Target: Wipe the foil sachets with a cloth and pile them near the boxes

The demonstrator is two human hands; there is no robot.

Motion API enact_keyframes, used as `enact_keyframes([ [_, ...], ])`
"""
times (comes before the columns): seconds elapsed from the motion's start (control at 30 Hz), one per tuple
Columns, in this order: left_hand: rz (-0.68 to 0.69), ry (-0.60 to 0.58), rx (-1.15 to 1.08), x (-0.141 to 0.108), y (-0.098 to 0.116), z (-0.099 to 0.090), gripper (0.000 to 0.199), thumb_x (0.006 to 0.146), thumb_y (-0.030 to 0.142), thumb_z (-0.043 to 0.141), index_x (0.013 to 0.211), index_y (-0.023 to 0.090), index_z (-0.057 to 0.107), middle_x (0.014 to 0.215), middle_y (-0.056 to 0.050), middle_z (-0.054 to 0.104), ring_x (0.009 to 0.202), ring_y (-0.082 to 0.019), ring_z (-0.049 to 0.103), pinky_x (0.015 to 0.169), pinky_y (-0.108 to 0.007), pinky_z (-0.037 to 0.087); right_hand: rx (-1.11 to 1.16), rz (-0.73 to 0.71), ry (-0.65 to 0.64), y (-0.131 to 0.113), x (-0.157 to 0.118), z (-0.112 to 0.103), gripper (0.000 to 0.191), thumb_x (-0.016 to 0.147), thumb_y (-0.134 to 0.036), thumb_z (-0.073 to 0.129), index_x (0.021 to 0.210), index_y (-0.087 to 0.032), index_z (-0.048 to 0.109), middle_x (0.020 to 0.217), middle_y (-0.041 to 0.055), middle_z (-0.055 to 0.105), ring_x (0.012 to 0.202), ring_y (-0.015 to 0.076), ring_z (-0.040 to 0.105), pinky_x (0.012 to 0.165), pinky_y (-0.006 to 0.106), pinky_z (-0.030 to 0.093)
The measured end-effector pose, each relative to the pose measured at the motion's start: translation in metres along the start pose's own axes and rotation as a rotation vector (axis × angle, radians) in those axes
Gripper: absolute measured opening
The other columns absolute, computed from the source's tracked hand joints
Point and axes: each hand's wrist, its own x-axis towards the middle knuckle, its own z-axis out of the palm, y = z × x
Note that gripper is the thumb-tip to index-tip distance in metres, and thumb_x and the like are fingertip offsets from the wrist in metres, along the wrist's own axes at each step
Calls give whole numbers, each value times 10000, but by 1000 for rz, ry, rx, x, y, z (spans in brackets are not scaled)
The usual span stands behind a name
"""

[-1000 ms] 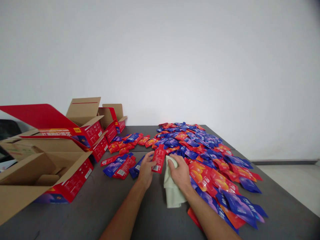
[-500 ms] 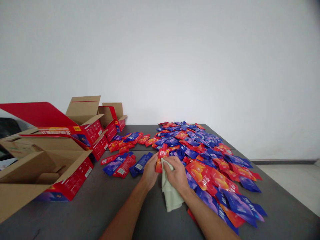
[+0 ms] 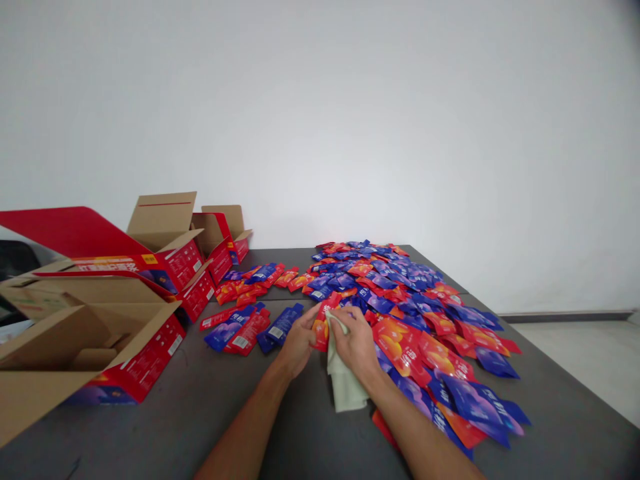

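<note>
Left hand (image 3: 299, 343): grip pinching a small flat red-and-orange foil pouch (image 3: 324, 325) by its left side; the thumb is partly lost from sight. Right hand (image 3: 356, 339): grip closed on a pale green cloth (image 3: 344, 380), its top against the pouch; cloth and fingers hide the pouch's right side, and the lower part of the cloth hangs toward the dark grey desk (image 3: 310, 427). Whether its lower edge touches is unclear.

To the right: a broad heap of red and blue foil pouches (image 3: 400, 343), overlapping, its near part partly covered by the right forearm; lower layers hidden. To the left: a smaller scatter of red and blue pouches (image 3: 243, 333). Far left: open red printed cardboard boxes (image 3: 150, 363), the nearest cut off by the frame, contents hard to make out. Behind: a plain white wall (image 3: 320, 120).
</note>
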Motion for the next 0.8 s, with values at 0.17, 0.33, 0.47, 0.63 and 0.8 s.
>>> enact_keyframes([
  [0.17,-32,-29,66,-1,-2,0,871,511,4,546,1359,196,606,1211,-103,704,865,-179,664,609,-208,446,-72,66,136,5,11,-15,273,955,-279,536,1109,-223,754,1041,91,639,972,206,619,939,361,515],
  [0.33,-22,-21,148,0,-3,-4,856,536,26,549,1377,180,594,1205,-101,708,825,-158,648,585,-199,418,-66,35,72,3,5,-7,273,959,-271,527,1125,-241,742,1083,92,616,977,200,617,931,356,522],
  [0.47,1,42,314,3,-4,-13,853,572,60,508,1415,180,557,1174,-73,725,830,-157,656,688,-246,492,-8,-53,-124,-4,-7,6,257,933,-209,542,1087,-260,741,1058,75,615,976,187,619,892,315,532],
  [0.63,112,89,675,8,-3,-17,595,713,143,452,1255,159,696,1237,-65,714,1167,-222,622,1131,-395,387,-33,-36,-257,-8,-14,12,220,916,-166,538,979,-242,736,1001,56,627,941,170,626,889,290,529],
  [0.8,232,120,1143,10,-5,-18,552,843,165,393,1340,201,632,1369,-72,629,1280,-210,546,1148,-386,367,-176,83,-262,1,-10,8,264,898,-169,559,1070,-254,740,1062,60,636,956,166,650,927,281,516],
])
